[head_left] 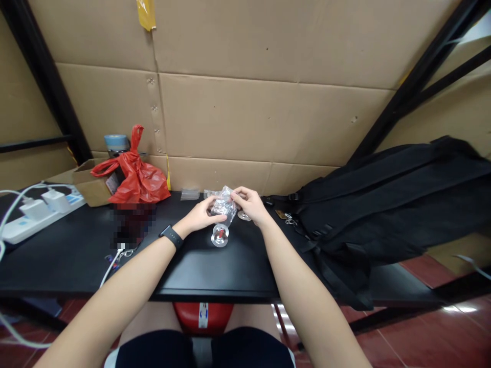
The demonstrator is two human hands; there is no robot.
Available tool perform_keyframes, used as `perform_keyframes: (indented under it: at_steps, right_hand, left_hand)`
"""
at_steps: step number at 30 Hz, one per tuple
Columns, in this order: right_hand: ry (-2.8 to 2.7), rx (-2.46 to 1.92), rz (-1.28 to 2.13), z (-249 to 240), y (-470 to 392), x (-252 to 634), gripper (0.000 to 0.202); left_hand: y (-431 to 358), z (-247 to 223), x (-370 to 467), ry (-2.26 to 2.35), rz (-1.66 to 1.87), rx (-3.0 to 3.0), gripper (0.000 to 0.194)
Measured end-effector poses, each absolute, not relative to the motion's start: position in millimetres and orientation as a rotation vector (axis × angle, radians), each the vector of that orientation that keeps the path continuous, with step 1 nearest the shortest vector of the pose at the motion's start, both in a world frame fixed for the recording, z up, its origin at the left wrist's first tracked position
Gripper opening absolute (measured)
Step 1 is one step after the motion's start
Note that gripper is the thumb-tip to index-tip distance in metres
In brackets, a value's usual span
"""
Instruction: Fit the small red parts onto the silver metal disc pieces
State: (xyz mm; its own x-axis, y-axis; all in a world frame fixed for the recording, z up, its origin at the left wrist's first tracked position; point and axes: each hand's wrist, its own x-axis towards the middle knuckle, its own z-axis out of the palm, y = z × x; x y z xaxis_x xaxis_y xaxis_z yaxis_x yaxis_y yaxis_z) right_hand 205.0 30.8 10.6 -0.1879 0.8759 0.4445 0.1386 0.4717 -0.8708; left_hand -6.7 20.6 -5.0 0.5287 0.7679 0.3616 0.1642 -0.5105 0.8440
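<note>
A crinkled clear plastic bag (226, 207) is between my two hands, just above the black table. My left hand (201, 213) grips its left side, thumb stretched along the lower edge. At the upper right of the bag, my right hand (248, 203) pinches it with thumb and fingers. Just below the bag lies a clear round spool-like piece (220, 235) with a red part at its centre. Another clear round piece (243, 215) sits under my right hand, partly covered by it. What the bag contains is too small to make out.
Flat clear plastic packets (190, 194) lie along the cardboard wall (245, 117). To the left are a red plastic bag (140, 176), a cardboard box (92, 186) and a white power strip (42, 214) with cables. A black backpack (395, 199) covers the right side, near some keys (290, 220).
</note>
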Motion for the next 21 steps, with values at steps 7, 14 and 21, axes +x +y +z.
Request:
perform_keyframes:
  at_steps: [7, 14, 21]
  right_hand:
    - [-1.63, -0.916, 0.848, 9.3, 29.4, 197.8, 0.04]
    - [-1.634, -0.915, 0.89, 9.0, 26.2, 197.7, 0.045]
    - [-1.601, -0.932, 0.98, 4.6, 27.5, 196.0, 0.064]
  left_hand:
    - [23.1, -4.5, -3.5, 0.724, 1.077, 1.612, 0.067]
    - [22.9, -3.4, -2.6, 0.732, 1.208, 1.658, 0.068]
    - [28.5, -5.0, -8.8, 0.988, 1.375, 1.765, 0.033]
